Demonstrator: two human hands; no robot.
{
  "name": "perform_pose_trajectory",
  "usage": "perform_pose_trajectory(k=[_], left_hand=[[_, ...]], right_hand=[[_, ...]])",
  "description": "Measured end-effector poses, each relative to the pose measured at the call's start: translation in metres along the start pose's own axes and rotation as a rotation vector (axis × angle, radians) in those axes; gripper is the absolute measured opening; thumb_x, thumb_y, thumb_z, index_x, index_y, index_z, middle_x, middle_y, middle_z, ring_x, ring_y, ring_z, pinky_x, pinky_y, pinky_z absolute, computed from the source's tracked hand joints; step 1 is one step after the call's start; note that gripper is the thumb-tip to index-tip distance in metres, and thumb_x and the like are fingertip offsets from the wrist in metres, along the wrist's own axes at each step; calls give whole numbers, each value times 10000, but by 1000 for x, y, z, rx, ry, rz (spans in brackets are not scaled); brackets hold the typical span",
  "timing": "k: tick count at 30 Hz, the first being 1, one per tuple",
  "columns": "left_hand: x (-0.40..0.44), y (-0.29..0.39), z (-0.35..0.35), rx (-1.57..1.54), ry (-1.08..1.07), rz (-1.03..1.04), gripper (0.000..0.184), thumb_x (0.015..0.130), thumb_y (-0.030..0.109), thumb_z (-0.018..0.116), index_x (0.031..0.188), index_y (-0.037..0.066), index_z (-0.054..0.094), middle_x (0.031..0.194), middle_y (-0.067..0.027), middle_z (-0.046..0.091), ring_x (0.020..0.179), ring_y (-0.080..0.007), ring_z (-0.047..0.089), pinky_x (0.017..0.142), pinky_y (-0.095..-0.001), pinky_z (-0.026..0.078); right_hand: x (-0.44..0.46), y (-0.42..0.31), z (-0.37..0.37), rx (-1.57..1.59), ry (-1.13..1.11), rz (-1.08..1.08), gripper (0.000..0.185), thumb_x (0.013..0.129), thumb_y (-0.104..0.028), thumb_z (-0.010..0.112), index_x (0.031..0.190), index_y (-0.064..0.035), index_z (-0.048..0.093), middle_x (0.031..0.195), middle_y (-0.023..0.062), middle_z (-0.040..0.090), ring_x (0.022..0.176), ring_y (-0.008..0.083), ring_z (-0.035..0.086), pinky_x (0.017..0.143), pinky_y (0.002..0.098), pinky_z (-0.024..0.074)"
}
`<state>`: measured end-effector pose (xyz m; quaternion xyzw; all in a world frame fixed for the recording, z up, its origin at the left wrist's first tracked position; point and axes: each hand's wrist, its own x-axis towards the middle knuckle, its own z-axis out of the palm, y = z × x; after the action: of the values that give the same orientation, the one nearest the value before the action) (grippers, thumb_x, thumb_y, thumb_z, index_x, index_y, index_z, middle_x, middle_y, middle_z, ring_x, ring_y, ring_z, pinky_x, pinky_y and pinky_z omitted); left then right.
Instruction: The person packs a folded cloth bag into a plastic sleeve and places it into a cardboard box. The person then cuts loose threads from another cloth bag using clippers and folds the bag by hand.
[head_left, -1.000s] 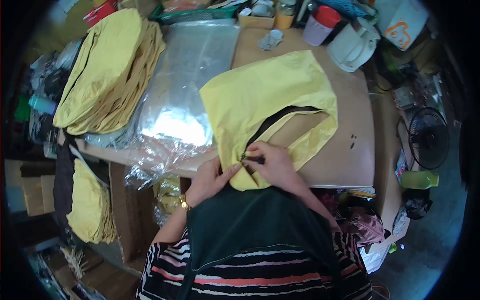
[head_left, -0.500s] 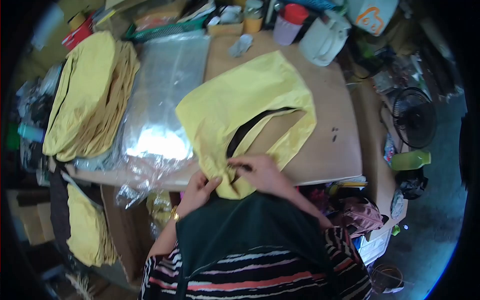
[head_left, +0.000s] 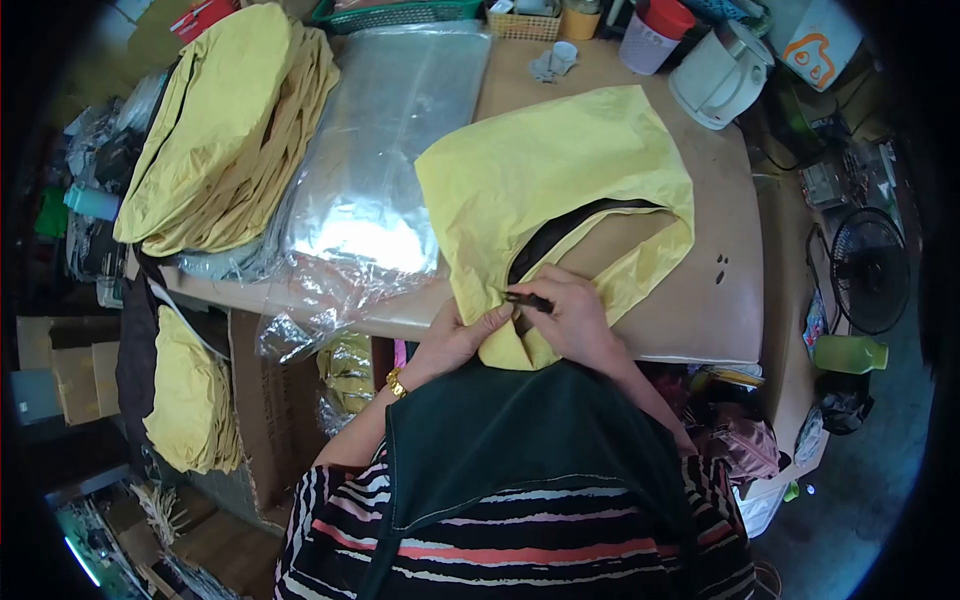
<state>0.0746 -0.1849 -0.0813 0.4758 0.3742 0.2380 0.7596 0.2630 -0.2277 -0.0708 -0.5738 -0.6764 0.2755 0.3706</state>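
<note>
A yellow cloth bag (head_left: 560, 140) with a dark lining and a long strap loop lies on the table in front of me. My left hand (head_left: 455, 335), a gold watch at its wrist, pinches the bag's gathered near edge between thumb and fingers. My right hand (head_left: 580, 315) is closed around small dark thread snips (head_left: 530, 300), whose tip points left at the fabric just above my left thumb. Part of the snips is hidden by the fingers.
Left of the bag are clear plastic sleeves (head_left: 390, 120) and a pile of yellow bags (head_left: 220, 130). More yellow cloth (head_left: 190, 400) hangs below the table edge. At the back stand a white kettle (head_left: 722, 75) and a red-lidded cup (head_left: 655, 35). A fan (head_left: 868, 270) is at right.
My view has shifted, so everything sits further right or higher. The snips now show more plainly in my right hand, close to the fabric. My left hand keeps its hold on the bag.
</note>
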Motion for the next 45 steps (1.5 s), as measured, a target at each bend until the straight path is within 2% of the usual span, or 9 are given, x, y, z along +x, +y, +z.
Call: perform_pose_trajectory(k=[17,21,24,27,31,33,36,42,45], left_hand=[[-6,34,-47,567,222,199,230,927,189,599,918,-30,666,667,-38,641,598,-52,516,529,-264,424],[-13,62,-54,746,150,113,295,901,239,640,963,-49,652,696,-76,658,615,-84,569,557,-259,465],[-22,86,-84,655,216,-81,324,908,289,623,888,-34,631,660,-82,639,593,-97,616,545,-219,475],[8,111,-94,872,525,310,346,923,294,591,963,-48,618,718,-107,655,636,-145,635,556,-261,477],[99,96,-91,781,626,561,451,906,326,605,1179,-32,593,882,-162,684,860,-215,667,712,-296,506],[134,86,-92,786,488,525,408,898,321,612,1102,-32,627,839,-132,688,755,-198,658,663,-282,493],[154,78,-93,452,396,520,326,892,300,616,918,-23,650,669,-108,623,578,-165,544,568,-293,441],[159,80,-97,609,698,819,298,898,221,600,724,-18,561,531,-109,412,512,-148,317,488,-328,334],[149,89,-96,650,700,824,254,904,194,586,754,-11,582,538,-116,454,477,-184,376,487,-335,357]], right_hand=[[-15,70,-110,-691,926,70,177,670,12,665,830,-62,645,764,115,604,621,295,601,542,366,468],[-45,105,-127,-192,530,436,149,779,-101,710,768,17,621,632,68,587,604,105,552,535,294,427],[-61,100,-169,-12,666,610,213,803,-152,715,767,31,613,649,36,586,636,74,521,580,280,437],[-41,87,-168,-150,676,682,234,817,-189,719,818,18,611,679,46,600,646,93,527,616,273,442],[-31,99,-135,-76,730,404,261,784,-175,746,875,15,592,724,74,626,657,148,578,638,280,455],[-29,69,-117,-630,714,181,283,746,-136,762,900,11,577,767,112,639,692,231,626,639,305,467],[-35,85,-104,-518,601,388,239,718,-54,751,865,7,572,750,126,639,691,291,639,626,321,481],[-45,84,-105,-354,705,423,140,751,47,680,834,1,577,677,140,630,594,202,626,567,315,473],[-42,96,-99,-357,741,410,133,764,10,693,843,9,586,659,143,628,582,139,607,552,295,460]])
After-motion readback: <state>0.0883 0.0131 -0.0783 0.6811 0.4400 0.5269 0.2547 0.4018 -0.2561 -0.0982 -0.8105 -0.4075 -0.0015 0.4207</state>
